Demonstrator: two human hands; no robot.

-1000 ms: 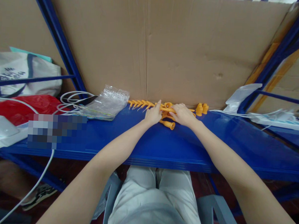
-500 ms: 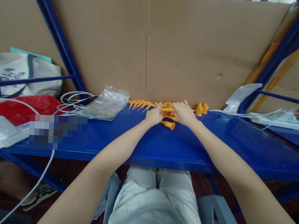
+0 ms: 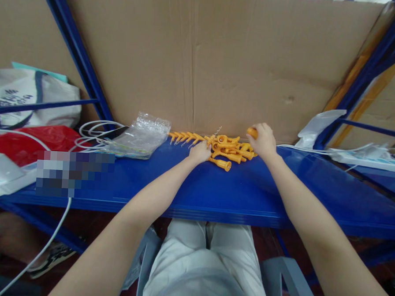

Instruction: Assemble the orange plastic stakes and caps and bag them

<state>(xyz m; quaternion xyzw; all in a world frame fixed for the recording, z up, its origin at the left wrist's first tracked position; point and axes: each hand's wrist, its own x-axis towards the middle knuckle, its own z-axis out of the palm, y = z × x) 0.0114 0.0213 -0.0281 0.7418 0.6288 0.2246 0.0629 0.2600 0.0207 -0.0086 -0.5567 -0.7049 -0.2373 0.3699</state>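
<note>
Left hand is closed at the lower end of 1 orange corkscrew, apparently pinching it; the exact finger contact is hidden. Corkscrew's long axis is tilted, spiral end up and to the right, toward the cardboard. Right hand grips an orange cap between thumb and fingers; most of the cap is covered by the hand, so its axis can't be told.

Key relation: the cap is to the right of the corkscrew, at about the height of the spiral in the view, the 2 well apart. Left hand is the nearer to the corkscrew; right hand is across the gap, cap on its inner side, facing the left hand.

Pile of orange parts lies on the blue table between the 2 hands, slightly nearer the person than the cap. Nearest the person, 1 orange handle lies crosswise, round end to the right. Row of corkscrews lies left of the left hand, along the cardboard, spirals angled toward the person. Clear plastic bag sits just left of that row.
</note>
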